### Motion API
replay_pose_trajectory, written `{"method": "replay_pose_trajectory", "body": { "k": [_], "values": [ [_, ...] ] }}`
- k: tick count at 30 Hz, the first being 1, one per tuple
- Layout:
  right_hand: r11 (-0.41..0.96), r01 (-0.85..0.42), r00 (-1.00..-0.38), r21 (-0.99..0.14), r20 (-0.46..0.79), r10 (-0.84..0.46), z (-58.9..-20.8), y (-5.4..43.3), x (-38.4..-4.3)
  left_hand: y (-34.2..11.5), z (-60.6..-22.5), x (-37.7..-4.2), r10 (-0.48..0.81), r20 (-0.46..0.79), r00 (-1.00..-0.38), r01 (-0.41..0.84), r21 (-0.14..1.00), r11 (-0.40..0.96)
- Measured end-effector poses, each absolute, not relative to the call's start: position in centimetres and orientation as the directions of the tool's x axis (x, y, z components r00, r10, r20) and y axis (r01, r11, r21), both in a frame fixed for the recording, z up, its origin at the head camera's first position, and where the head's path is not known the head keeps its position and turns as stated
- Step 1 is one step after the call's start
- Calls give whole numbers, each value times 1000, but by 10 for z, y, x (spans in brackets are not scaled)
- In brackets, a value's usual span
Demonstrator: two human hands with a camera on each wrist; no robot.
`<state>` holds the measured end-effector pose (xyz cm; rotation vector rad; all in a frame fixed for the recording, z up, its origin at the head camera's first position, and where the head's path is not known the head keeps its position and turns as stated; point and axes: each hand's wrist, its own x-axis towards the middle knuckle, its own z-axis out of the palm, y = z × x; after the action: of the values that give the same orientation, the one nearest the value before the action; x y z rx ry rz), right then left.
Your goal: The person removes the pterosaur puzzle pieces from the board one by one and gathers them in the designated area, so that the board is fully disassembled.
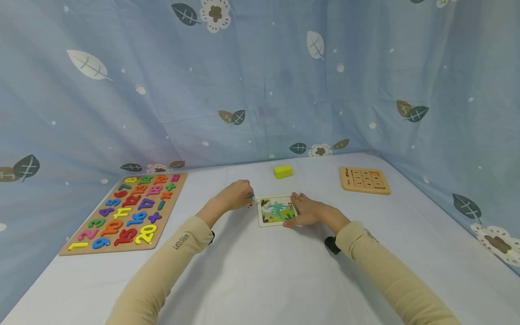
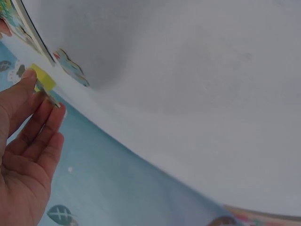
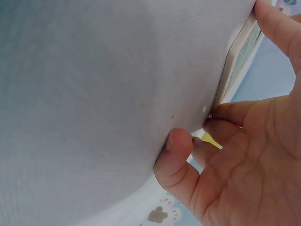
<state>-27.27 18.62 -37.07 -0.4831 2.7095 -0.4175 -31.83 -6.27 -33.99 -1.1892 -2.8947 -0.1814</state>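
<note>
Nearest to my head camera come the left sleeve (image 1: 162, 275) and the right sleeve (image 1: 390, 271), both beige, stretching forward above the white table (image 1: 260, 280). From my distant seat I go from left to right.

At the far left I see the wooden number board (image 1: 169, 204), with its many coloured numerals and signs. Next comes the person's left hand (image 1: 232, 196): it pinches a small flat puzzle piece (image 2: 51, 95) between thumb and fingers, just beside the left edge of the puzzle tray. Through the left wrist camera I notice also a loose piece (image 2: 70, 68), which lies on the table near the tray.

The puzzle tray (image 1: 260, 214) is flat on the table, in the middle, between both hands; inside its pale frame I see a picture with a green dinosaur (image 1: 278, 211). Behind it, well apart, is the yellow block (image 1: 283, 171).

The right hand (image 1: 306, 211) grips the tray at its right side, the thumb at the near corner and the fingers toward the far corner. Farther right lies the small wooden sliding puzzle (image 1: 365, 189) with numbers. Behind everything hangs the blue curtain (image 1: 264, 76).
</note>
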Motion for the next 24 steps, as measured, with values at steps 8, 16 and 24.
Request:
{"method": "replay_pose_trajectory", "body": {
  "k": [8, 16, 24],
  "values": [
    [893, -278, -879, -354, -280, -385, -370, 187, -272, -78, -339, -318, 685, 33, -728, 684, 88, 724],
    [898, -273, -884, -345, -278, -375, -370, 188, -273, -100, -344, -317, 682, 72, -727, 686, 69, 724],
    [901, -275, -884, -335, -281, -374, -371, 188, -273, -116, -347, -319, 689, 103, -718, 696, 83, 713]
  ]
}}
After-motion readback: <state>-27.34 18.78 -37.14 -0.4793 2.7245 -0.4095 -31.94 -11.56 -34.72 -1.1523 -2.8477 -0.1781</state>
